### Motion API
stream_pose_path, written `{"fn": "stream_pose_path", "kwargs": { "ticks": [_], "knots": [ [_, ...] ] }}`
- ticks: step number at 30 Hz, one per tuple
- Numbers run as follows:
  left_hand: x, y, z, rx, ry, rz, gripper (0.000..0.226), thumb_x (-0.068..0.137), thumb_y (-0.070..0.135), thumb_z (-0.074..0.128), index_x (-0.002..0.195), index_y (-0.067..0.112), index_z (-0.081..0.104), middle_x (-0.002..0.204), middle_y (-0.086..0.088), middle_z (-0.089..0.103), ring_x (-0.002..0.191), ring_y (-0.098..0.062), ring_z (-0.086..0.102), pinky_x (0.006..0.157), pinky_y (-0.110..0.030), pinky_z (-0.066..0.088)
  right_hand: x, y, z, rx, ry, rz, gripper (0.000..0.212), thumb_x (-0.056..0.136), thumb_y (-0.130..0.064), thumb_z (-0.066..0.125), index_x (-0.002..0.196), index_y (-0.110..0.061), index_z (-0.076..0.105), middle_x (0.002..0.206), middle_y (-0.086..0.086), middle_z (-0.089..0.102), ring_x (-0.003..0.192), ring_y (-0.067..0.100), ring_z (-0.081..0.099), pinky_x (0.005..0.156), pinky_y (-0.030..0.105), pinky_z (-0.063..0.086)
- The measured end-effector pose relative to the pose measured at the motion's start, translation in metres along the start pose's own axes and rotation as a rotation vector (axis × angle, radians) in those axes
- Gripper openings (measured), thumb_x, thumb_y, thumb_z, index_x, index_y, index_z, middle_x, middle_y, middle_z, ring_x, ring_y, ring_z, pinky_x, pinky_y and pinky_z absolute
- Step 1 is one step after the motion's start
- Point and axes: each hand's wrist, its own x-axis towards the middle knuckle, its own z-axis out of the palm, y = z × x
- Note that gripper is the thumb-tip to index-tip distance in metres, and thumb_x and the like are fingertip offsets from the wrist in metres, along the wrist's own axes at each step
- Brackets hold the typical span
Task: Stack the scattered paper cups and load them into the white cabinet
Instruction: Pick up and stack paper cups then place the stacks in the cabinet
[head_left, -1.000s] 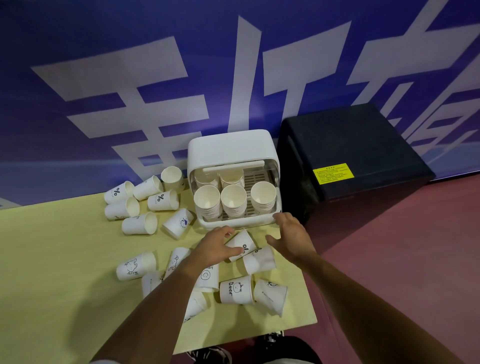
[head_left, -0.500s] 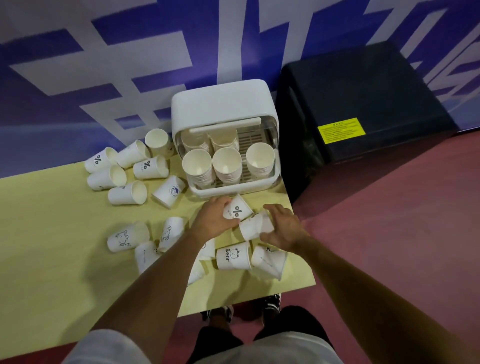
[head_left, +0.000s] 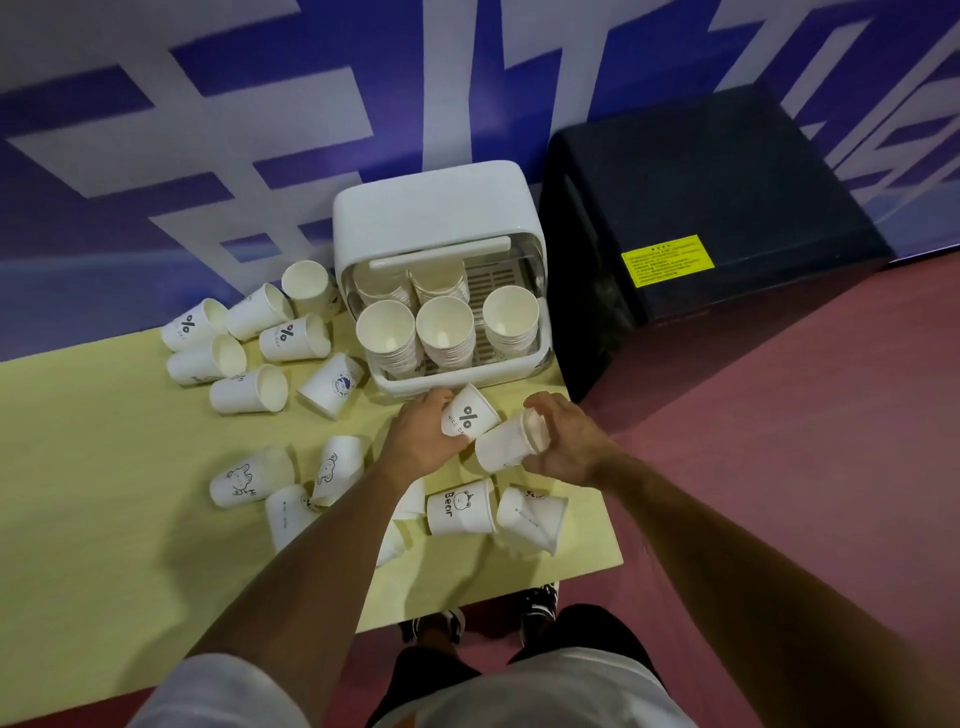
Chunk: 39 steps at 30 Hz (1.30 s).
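A pale yellow matte table (head_left: 104, 467) stands against a blue-and-white banner wall (head_left: 208, 130), over a reddish floor (head_left: 779, 467). At its back edge sits the white cabinet (head_left: 431, 208), a smooth plastic box with rounded corners, open at the front over a slatted tray. The tray holds five stacks of ribbed-looking nested paper cups (head_left: 447, 332), three in front and two behind. A black box (head_left: 727, 182) with a yellow label (head_left: 667, 260) stands beside it. Loose tapered cups (head_left: 249, 389) lie tipped across the table, among them a "Bear" cup (head_left: 460, 508). Just before the cabinet, the left hand (head_left: 421, 439) curls round a "%" cup (head_left: 470, 418). The right hand (head_left: 574, 444) grips a plain cup (head_left: 501, 447) at its rim.
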Motion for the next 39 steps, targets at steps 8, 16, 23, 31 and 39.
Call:
{"fn": "stream_pose_path", "kwargs": {
  "ticks": [8, 16, 23, 31, 39],
  "knots": [
    [-0.009, 0.017, -0.03, -0.063, -0.032, 0.049, 0.075, 0.068, 0.03, 0.082, 0.135, 0.017, 0.051, 0.126, 0.0, 0.059, 0.114, -0.02, 0.058, 0.095, -0.04, 0.052, 0.001, -0.027, -0.053, 0.107, 0.182, -0.045, 0.074, 0.066, -0.05, 0.076, 0.128, -0.029, 0.043, 0.119, -0.005, 0.045, 0.104, 0.019, 0.057, 0.091, 0.041, 0.05],
    [-0.009, 0.02, -0.064, -0.004, -0.079, 0.037, 0.079, 0.067, 0.028, 0.084, 0.137, 0.012, 0.052, 0.125, -0.006, 0.053, 0.11, -0.02, 0.054, 0.087, -0.027, 0.044, 0.011, -0.068, -0.097, 0.141, 0.507, -0.056, 0.078, 0.073, -0.045, 0.077, 0.138, -0.022, 0.041, 0.13, 0.0, 0.045, 0.112, 0.021, 0.054, 0.091, 0.038, 0.049],
    [-0.015, 0.01, -0.074, -0.11, -0.123, 0.015, 0.081, 0.062, 0.03, 0.083, 0.136, 0.02, 0.053, 0.122, 0.001, 0.062, 0.099, -0.014, 0.064, 0.083, -0.03, 0.056, 0.023, -0.091, -0.104, 0.134, 0.659, -0.121, 0.065, 0.075, -0.053, 0.067, 0.13, -0.025, 0.046, 0.127, -0.003, 0.047, 0.104, 0.021, 0.059, 0.084, 0.041, 0.053],
    [-0.017, -0.002, -0.074, -0.206, -0.148, -0.001, 0.071, 0.072, 0.019, 0.081, 0.136, 0.025, 0.051, 0.121, 0.001, 0.063, 0.103, -0.013, 0.064, 0.089, -0.031, 0.055, 0.042, -0.092, -0.102, 0.086, 0.779, -0.111, 0.064, 0.083, -0.053, 0.065, 0.133, -0.018, 0.044, 0.128, 0.001, 0.044, 0.11, 0.021, 0.053, 0.078, 0.035, 0.051],
    [-0.013, -0.002, -0.079, -0.292, -0.176, -0.002, 0.076, 0.07, 0.022, 0.084, 0.138, 0.029, 0.052, 0.124, 0.005, 0.064, 0.105, -0.007, 0.064, 0.088, -0.028, 0.056, 0.041, -0.091, -0.099, 0.089, 0.741, -0.143, 0.064, 0.079, -0.046, 0.068, 0.132, -0.019, 0.043, 0.126, 0.0, 0.042, 0.104, 0.023, 0.056, 0.08, 0.043, 0.054]
  ]
}}
